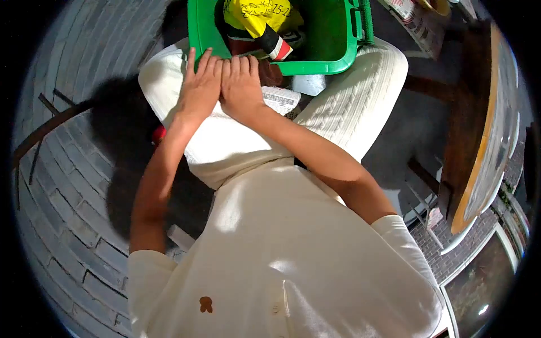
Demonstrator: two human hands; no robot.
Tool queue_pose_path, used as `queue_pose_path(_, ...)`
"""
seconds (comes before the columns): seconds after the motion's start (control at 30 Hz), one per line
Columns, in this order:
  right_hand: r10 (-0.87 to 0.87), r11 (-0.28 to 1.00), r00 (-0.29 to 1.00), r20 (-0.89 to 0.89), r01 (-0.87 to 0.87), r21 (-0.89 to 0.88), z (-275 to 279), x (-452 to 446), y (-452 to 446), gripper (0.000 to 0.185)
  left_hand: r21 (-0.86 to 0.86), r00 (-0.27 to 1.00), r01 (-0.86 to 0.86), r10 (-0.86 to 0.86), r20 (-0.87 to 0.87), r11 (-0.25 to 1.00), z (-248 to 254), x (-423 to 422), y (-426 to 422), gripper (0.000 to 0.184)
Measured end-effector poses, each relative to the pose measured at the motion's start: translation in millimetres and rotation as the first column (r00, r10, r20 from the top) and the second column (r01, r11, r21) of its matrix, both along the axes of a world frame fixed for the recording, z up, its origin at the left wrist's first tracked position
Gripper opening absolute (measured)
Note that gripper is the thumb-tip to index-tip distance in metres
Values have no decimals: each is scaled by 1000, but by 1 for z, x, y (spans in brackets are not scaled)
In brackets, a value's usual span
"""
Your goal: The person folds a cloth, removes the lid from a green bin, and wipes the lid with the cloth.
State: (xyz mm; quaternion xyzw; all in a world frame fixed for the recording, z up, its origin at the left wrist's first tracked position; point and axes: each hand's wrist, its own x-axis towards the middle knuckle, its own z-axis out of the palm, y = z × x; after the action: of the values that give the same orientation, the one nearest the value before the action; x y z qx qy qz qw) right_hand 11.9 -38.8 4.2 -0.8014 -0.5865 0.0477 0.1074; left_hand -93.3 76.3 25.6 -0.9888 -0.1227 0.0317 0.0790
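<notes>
A green plastic bin (313, 68) stands at the top, in front of my crossed legs. My left hand (199, 84) lies over its near left rim, the fingers stretched out with small gaps between them. Pressed up against it, my right hand (241, 84) bends its fingers over the same rim; the thumb is hidden. Next to the right fingertips is a reddish-brown thing (271, 74) that I cannot make out. Inside the bin lies a yellow bag (262, 16) with black handwriting, along with a black, white and red packet (277, 46).
White knitted trousers (360, 93) cover my legs on both sides of the bin. A printed sheet (282, 98) lies between them. At the right stands a wooden table (470, 124) with a pale top. Grey brickwork (73, 186) fills the left side.
</notes>
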Motion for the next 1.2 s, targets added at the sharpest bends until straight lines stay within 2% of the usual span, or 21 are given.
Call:
queue_pose_path(0.03,4,1000,1000,-27,-3,29,-3,-6,4,69,-19,998,-30,29,-64,999,6,-4,4,47)
queue_pose_path(0.1,15,998,999,-42,-12,65,-8,-6,4,68,31,996,-35,37,-79,999,6,-5,3,47)
queue_pose_path(0.2,48,991,996,-77,-38,127,-12,14,-10,67,66,999,-26,28,-38,997,5,4,-10,47)
queue_pose_path(0.27,178,971,972,-156,-147,188,-4,38,-25,64,77,989,-34,45,-140,996,7,17,-23,51)
queue_pose_path(0.3,163,962,973,-165,-119,247,-10,46,-31,62,70,993,-8,16,-114,998,7,22,-29,51)
queue_pose_path(0.4,196,957,963,-184,-147,249,-3,78,-60,60,18,998,-8,9,-61,1000,-5,45,-52,51)
queue_pose_path(0.43,171,972,968,-183,-134,194,1,87,-70,61,-32,1000,-5,5,-17,999,-5,55,-61,50)
queue_pose_path(0.47,167,973,970,-178,-133,187,4,95,-79,61,-24,996,34,-32,78,999,-11,64,-67,39)
queue_pose_path(0.53,123,980,989,-84,-108,168,8,108,-95,63,-76,992,58,-49,118,995,-13,81,-79,39)
queue_pose_path(0.6,109,982,991,-73,-96,164,8,111,-98,63,-141,989,73,-54,138,987,-16,85,-75,42)
queue_pose_path(0.63,98,986,995,-10,-96,136,7,109,-95,59,-199,987,86,-56,152,976,-16,86,-73,45)
queue_pose_path(0.7,70,992,989,130,-83,97,5,104,-85,52,-201,987,99,-70,147,975,-15,81,-57,44)
queue_pose_path(0.73,64,995,991,118,-72,65,5,98,-76,48,-227,984,98,-59,169,969,-10,77,-50,45)
queue_pose_path(0.77,55,998,985,163,-53,-17,5,89,-69,49,-215,995,69,-50,90,974,-5,72,-46,45)
queue_pose_path(0.87,32,987,963,266,10,-158,9,54,-45,46,-137,992,73,-57,117,988,-4,53,-31,42)
queue_pose_path(0.97,-8,996,985,175,24,-86,8,26,-19,38,-99,1000,-16,13,-27,995,11,28,-14,43)
queue_pose_path(1.0,10,993,984,177,11,-115,14,17,-11,37,-87,998,-30,26,-51,996,13,19,-6,43)
queue_pose_path(1.07,10,996,993,114,0,-92,8,-2,7,44,-53,992,-59,53,-113,997,16,2,10,44)
queue_pose_path(1.1,43,981,998,41,-34,-193,17,-9,18,61,-36,990,-72,67,-124,997,18,-6,19,46)
queue_pose_path(1.13,44,981,998,37,-37,-189,13,-19,28,61,-19,987,-85,81,-135,996,24,-10,25,48)
queue_pose_path(1.2,-58,987,998,-34,53,-149,10,-33,45,77,11,974,-104,104,-200,995,32,-11,32,53)
